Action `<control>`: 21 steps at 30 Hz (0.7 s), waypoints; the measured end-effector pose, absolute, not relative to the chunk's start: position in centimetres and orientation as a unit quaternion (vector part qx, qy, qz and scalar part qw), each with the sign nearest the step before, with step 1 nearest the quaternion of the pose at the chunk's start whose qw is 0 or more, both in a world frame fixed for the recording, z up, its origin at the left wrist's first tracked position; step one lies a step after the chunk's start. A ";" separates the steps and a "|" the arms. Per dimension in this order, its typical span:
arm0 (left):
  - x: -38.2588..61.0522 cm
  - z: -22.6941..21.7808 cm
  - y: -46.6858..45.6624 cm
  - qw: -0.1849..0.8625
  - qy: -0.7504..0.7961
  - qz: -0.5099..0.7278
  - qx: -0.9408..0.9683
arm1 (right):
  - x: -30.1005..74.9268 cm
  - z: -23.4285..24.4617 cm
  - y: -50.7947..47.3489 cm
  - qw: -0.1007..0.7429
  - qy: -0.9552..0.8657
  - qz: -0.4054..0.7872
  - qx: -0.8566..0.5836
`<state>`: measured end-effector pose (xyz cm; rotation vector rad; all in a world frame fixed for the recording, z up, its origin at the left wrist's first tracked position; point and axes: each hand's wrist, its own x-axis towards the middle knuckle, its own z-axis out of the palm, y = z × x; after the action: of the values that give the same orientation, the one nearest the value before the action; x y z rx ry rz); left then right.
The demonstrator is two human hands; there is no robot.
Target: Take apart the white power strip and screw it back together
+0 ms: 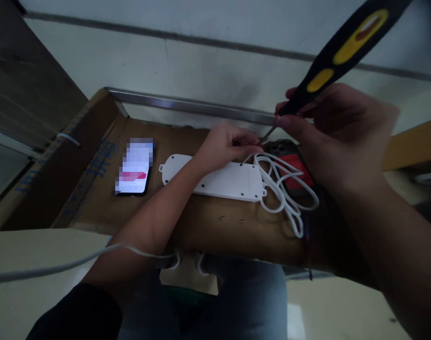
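While the right hand [338, 132] is shut tight around a black and yellow screwdriver [343, 52], its thin metal tip points down near the left hand [228, 148]. That left hand sits on one end of a white power strip [215, 177], maybe to keep it still; its fingers curl, but I cannot tell if they grip. Just below the strip, tiny screws [222, 217] lie on brown cardboard [237, 241], maybe to stay handy. Under the right hand, a white cord [282, 184] lies piled on a red and black thing [293, 167]. Past the left hand lies a phone [133, 167], and farther off runs a metal bar [187, 105].
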<state>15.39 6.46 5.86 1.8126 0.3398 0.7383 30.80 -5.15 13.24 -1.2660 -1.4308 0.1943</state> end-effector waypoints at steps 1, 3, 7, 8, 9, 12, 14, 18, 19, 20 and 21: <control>15.4 5.9 6.5 0.548 0.146 0.313 0.762 | 30.8 13.2 -5.2 0.564 -0.624 0.103 -0.532; 15.4 6.0 6.4 0.549 0.142 0.317 0.760 | 30.8 13.1 -5.3 0.552 -0.641 0.128 -0.517; 15.6 6.2 6.0 0.537 0.123 0.322 0.770 | 30.7 12.7 -5.1 0.567 -0.631 0.102 -0.519; 15.7 6.2 5.9 0.535 0.120 0.323 0.771 | 30.8 12.6 -4.9 0.573 -0.620 0.081 -0.531; 15.9 6.1 5.9 0.534 0.119 0.328 0.770 | 30.9 12.5 -4.8 0.578 -0.606 0.059 -0.543; 16.2 5.8 6.0 0.530 0.110 0.350 0.764 | 31.4 12.3 -4.3 0.595 -0.579 0.023 -0.556; 16.1 5.6 6.1 0.533 0.086 0.348 0.767 | 31.9 12.3 -4.2 0.605 -0.584 0.033 -0.541; 15.5 5.7 6.4 0.571 0.022 0.276 0.773 | 32.0 12.3 -4.4 0.598 -0.612 0.088 -0.510; 15.4 5.7 6.4 0.575 0.020 0.264 0.774 | 31.9 12.4 -4.6 0.596 -0.617 0.102 -0.504; 15.3 5.8 6.4 0.569 0.030 0.265 0.778 | 31.7 12.4 -4.7 0.592 -0.623 0.113 -0.499; 15.3 5.9 6.4 0.559 0.045 0.271 0.783 | 31.6 12.4 -4.8 0.588 -0.627 0.118 -0.497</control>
<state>15.25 6.42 5.87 1.8456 0.1067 0.6403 31.58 -4.80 12.40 -1.1577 -1.4618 0.2754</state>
